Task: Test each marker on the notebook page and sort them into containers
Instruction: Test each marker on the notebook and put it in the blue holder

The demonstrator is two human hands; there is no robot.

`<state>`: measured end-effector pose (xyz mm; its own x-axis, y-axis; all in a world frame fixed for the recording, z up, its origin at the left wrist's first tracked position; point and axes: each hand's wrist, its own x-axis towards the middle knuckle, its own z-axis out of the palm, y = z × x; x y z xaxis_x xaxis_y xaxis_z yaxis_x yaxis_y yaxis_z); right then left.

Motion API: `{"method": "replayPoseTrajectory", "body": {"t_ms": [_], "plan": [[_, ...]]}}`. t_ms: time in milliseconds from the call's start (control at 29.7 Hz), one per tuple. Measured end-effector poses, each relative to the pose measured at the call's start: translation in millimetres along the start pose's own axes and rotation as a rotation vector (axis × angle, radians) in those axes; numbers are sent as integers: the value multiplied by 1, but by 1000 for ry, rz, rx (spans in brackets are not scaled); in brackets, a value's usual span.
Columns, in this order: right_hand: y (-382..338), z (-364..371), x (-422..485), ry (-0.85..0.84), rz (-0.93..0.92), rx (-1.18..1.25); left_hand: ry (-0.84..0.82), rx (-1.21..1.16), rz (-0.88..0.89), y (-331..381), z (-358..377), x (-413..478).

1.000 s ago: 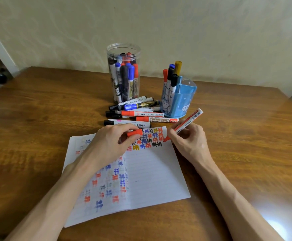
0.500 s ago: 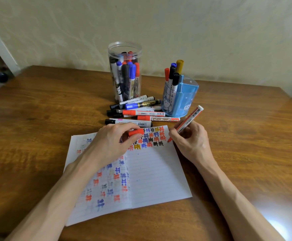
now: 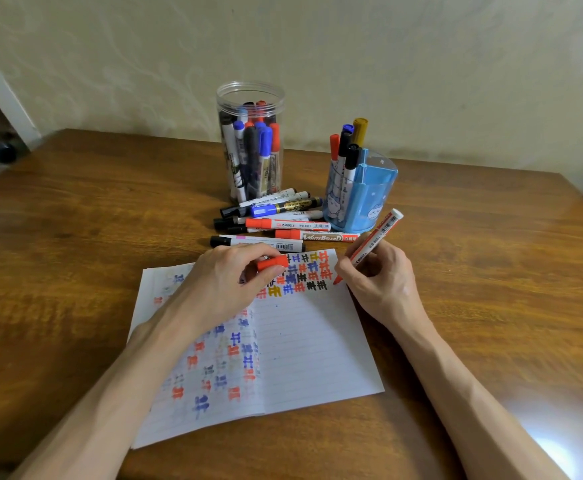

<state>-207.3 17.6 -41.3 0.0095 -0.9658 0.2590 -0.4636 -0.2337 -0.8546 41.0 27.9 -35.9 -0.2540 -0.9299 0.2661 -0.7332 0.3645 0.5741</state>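
Pinching grips: right hand (image 3: 380, 285) holds red marker (image 3: 375, 241), left hand (image 3: 220, 285) holds red cap (image 3: 272, 263)

A glossy, grained wooden table (image 3: 473, 289) carries a matt lined-paper notebook (image 3: 318, 358), a clear smooth plastic jar (image 3: 250, 98), a shiny blue plastic pen holder (image 3: 369, 199) and smooth plastic-barrelled loose markers (image 3: 283, 224).

You face a pale cream wall (image 3: 421, 64) from 11 to 2 o'clock, with white trim (image 3: 2, 95) slanting at 10. A brown wooden table (image 3: 75, 237) spreads beneath you, with bright glare (image 3: 557, 448) on it at 4 o'clock.
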Motion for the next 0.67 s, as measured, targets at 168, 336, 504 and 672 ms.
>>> {"method": "replayPoseTrajectory", "body": {"t_ms": [168, 336, 504, 672], "plan": [[3, -2, 2, 33, 23, 19, 2, 1, 5, -1, 1, 0], [1, 0, 3, 24, 44, 40, 6, 12, 4, -2, 1, 0], [2, -1, 2, -48, 39, 29, 1, 12, 7, -1, 1, 0], [4, 0, 3, 13, 48, 33, 1, 12, 10, -2, 1, 0]]}}
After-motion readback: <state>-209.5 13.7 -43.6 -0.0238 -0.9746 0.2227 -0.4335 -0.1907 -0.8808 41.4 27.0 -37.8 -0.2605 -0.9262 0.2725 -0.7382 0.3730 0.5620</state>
